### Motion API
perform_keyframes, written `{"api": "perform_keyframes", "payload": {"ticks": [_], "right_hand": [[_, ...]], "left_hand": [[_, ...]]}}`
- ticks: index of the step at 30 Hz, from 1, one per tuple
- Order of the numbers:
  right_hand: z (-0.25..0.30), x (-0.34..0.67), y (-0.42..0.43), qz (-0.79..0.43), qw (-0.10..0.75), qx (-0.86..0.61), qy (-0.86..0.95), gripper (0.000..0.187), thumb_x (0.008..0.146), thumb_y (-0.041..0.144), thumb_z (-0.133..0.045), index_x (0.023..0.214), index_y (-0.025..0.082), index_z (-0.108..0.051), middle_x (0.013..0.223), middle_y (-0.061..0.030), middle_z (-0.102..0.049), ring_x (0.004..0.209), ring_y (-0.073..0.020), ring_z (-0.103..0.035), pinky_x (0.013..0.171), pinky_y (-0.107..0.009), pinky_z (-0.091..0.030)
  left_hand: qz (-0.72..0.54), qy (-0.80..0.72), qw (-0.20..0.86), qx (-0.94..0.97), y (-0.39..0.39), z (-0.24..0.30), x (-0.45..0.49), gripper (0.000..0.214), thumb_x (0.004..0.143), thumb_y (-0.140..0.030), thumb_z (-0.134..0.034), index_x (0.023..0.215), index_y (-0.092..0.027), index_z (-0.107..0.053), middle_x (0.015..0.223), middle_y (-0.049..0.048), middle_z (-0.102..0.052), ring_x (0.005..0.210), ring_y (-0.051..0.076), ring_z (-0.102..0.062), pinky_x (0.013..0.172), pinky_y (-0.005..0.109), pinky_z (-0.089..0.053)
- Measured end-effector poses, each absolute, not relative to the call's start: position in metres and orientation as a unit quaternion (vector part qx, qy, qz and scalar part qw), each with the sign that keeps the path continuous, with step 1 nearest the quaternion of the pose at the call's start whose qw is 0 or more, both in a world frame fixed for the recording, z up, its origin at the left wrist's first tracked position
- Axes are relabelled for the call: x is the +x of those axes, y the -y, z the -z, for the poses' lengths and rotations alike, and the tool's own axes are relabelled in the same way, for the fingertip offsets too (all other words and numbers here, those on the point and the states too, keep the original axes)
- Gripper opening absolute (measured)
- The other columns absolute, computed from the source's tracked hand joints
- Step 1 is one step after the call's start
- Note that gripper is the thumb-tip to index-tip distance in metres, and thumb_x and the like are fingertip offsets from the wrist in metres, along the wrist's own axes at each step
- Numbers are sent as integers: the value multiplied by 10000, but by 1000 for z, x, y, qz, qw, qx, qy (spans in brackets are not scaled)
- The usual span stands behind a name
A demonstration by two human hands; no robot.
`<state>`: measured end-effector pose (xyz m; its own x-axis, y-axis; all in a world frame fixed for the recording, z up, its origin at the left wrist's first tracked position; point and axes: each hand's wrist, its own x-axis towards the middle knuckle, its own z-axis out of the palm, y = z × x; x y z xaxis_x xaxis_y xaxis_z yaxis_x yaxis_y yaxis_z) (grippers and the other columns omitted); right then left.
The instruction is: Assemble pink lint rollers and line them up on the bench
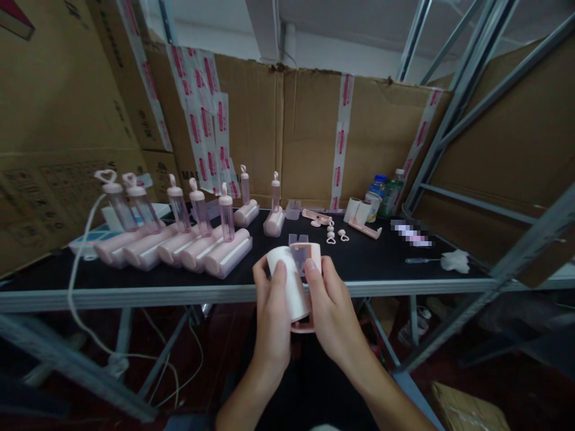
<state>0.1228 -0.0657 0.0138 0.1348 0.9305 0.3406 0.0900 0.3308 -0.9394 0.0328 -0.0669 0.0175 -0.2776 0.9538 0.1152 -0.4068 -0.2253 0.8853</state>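
A white roll (290, 284) is gripped in my left hand (272, 302), its thumb lying along the roll's side. My right hand (330, 293) is closed around a pink plastic case (317, 254) with an open side. Roll and case are held close together just over the table's front edge, the roll tilted at the opening of the case. Part of the case is hidden behind the roll and my fingers. Behind them a small clear plastic piece (297, 240) lies on the black table (278, 236).
Several pink roll dispensers (229, 254) with clear handles line the left side. Loose pink parts (317, 216), white rolls (357, 211) and bottles (393, 194) stand farther back right. A screwdriver (422, 260) lies at right. Cardboard (305, 131) walls the back; a white cable (74, 263) hangs left.
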Motion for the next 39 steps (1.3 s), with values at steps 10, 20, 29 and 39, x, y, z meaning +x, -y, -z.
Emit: {"api": "perform_keyframes", "payload": {"ticks": [10,20,29,39], "right_hand": [[-19,126,66,-336,577,-489,562,341,1041,561,-468,971,243,-571,926,-26,-672,842,-216,-635,692,-303,-461],[-35,134,67,-348,640,-433,531,362,1033,575,-487,892,245,-535,833,7,-633,766,-180,-596,661,-279,-451],[-45,135,78,-273,664,-442,538,367,1053,549,-455,930,243,-615,923,-25,-679,811,-190,-613,701,-298,-469],[-43,134,73,-274,654,-467,529,351,1027,546,-509,883,238,-599,835,-12,-649,744,-185,-578,642,-305,-437]], "left_hand": [[-684,-355,529,357,67,-26,32,432,824,-383,-808,1197,-261,-628,1016,39,-714,811,197,-701,611,214,-556],[-675,-330,498,434,81,-38,38,493,795,-196,-823,1260,-238,-665,1060,66,-706,819,196,-666,669,217,-536],[-627,-331,443,549,78,-34,25,501,780,-178,-825,1251,-246,-669,1150,90,-703,918,251,-670,617,222,-491],[-596,-361,391,602,82,-42,25,488,807,-180,-785,1266,-247,-634,1137,92,-708,891,243,-692,693,250,-526]]}}
